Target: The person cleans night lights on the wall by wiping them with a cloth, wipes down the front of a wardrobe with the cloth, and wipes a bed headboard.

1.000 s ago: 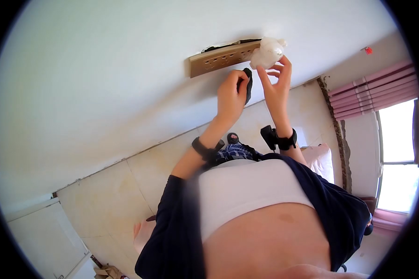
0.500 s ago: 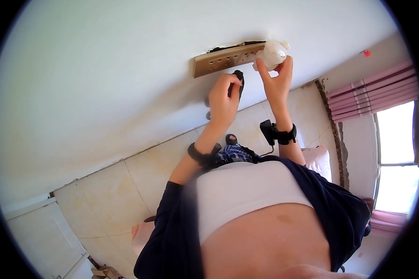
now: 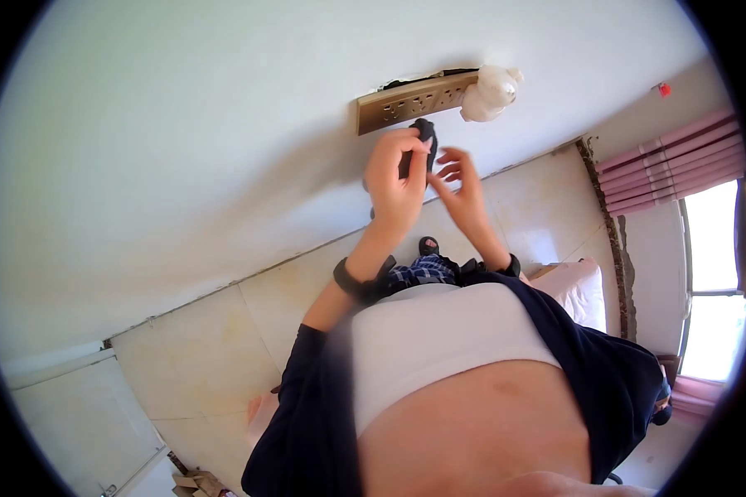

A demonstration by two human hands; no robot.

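Wears a white top [image 3: 448, 340] and a navy overshirt [image 3: 613, 364] nearest the view, with a black strap [image 3: 360, 282] round the left wrist. Grasps a slim black item [image 3: 425, 132] in the left hand [image 3: 396, 186], with bent fingers and thumb closed on it. Holds the right hand [image 3: 466, 195] just to the right of that item, with fingers released, loosely bent and parted from the thumb. Cannot tell touching from nearly touching at the right thumb's tip, for blur. Has the black item just on the near side of a brown socket panel [image 3: 410, 103]; cannot make out contact between the two. Has a rounded white figure [image 3: 491, 93] at the panel's right end, and a dark ragged gap along the far edge. Faces a pale wall [image 3: 182, 149], with a soft shadow spreading left of the left hand. Stands over pale floor tiles [image 3: 199, 340], with one dark sandal [image 3: 428, 247] in sight. Has a pale cushion [image 3: 584, 294] to the right, then, farther right, a bright window [image 3: 709, 290] and a gathered pink curtain [image 3: 667, 170].
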